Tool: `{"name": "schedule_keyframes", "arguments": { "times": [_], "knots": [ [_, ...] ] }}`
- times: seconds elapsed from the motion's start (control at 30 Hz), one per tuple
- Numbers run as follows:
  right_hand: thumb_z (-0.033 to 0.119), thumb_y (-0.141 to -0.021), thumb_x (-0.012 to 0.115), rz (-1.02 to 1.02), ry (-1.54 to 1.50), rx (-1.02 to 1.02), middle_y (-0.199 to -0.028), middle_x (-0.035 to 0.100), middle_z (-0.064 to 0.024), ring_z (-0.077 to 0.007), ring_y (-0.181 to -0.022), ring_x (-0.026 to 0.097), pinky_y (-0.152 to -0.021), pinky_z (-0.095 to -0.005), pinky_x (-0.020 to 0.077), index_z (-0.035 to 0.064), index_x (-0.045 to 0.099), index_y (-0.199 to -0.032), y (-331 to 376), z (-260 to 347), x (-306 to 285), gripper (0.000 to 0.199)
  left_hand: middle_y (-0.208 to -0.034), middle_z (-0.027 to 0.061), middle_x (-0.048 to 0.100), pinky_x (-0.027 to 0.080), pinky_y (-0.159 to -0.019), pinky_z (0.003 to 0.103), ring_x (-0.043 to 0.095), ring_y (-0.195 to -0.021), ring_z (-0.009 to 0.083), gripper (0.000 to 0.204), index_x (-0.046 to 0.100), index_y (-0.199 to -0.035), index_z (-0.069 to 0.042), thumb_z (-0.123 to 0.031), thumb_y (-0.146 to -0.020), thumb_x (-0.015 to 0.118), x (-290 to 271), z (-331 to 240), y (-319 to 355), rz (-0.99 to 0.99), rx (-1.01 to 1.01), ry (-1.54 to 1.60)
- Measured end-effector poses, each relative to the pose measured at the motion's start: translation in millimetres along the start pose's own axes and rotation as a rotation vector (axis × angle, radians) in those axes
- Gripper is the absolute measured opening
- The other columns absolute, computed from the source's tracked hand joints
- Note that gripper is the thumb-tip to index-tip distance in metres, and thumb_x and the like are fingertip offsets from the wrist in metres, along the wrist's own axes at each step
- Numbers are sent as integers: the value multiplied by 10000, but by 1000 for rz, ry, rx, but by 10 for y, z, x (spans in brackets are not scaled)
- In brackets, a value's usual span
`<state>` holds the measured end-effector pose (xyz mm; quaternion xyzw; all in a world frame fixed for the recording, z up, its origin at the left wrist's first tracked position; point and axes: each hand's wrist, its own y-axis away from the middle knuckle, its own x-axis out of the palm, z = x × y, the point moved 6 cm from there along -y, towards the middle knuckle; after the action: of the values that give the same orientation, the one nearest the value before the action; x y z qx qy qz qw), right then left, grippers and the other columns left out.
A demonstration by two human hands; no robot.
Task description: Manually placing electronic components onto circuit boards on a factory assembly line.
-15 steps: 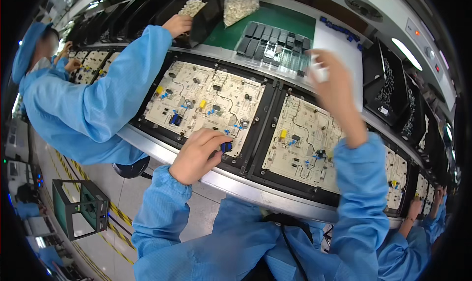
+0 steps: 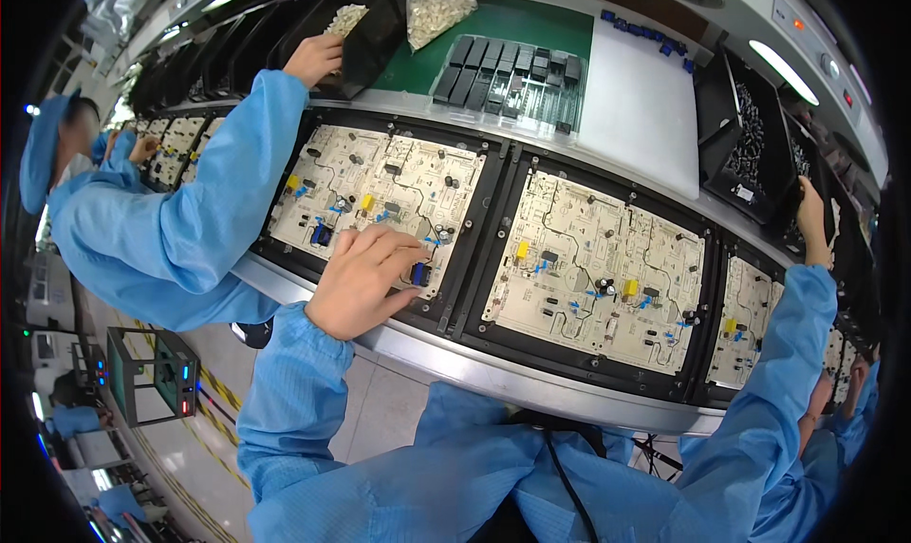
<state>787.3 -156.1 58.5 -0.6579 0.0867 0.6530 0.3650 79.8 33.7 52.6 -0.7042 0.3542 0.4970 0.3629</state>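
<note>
My left hand (image 2: 365,279) rests over the lower right corner of a cream circuit board (image 2: 380,187), its fingers apart. Right by its fingertips, between index finger and thumb, a dark blue block-shaped component (image 2: 420,274) stands on the board. A second blue component (image 2: 322,234) sits further left on that board. My right hand (image 2: 812,222) is stretched far to the right, at a black parts bin (image 2: 797,154); its fingertips are partly hidden there. A second circuit board (image 2: 598,268), with yellow, black and blue parts, lies in a black frame between my hands.
A clear tray (image 2: 512,83) with black rectangular parts lies on a green mat beyond the boards. Blue components (image 2: 645,35) line the back of a white sheet (image 2: 641,116). A bag of cream parts (image 2: 441,11) stands far left. A co-worker's hand (image 2: 313,61) reaches into another bin.
My right hand has swung from above the second board out to the bin at the right. My left fingers have spread beside the blue component. The view has shifted slightly.
</note>
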Motion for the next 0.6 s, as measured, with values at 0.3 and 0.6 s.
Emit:
{"name": "schedule_keyframes", "arguments": {
  "times": [0.3, 0.6],
  "knots": [
    [148, -853, 417, -35, -139, 107, -977, 599, -197, -296, -938, 570, -785, -335, 433, 19, 573, -1059, -219, -648, 407, 289, -1071, -20, 532, 313, -868, 371, 438, -1055, 231, 397, 584, -988, -154, -132, -616, 721, 48, 21, -110, 123, 3, -112],
    [104, -869, 391, -220, 76, -8, -988, 601, -195, -312, -935, 581, -791, -367, 445, 42, 562, -1094, 20, -523, 339, 290, -1107, -28, 520, 322, -859, 370, 438, -1059, 234, 390, 578, -999, -166, -132, -635, 712, 35, 78, -105, 145, -7, -149]
  ]
}}
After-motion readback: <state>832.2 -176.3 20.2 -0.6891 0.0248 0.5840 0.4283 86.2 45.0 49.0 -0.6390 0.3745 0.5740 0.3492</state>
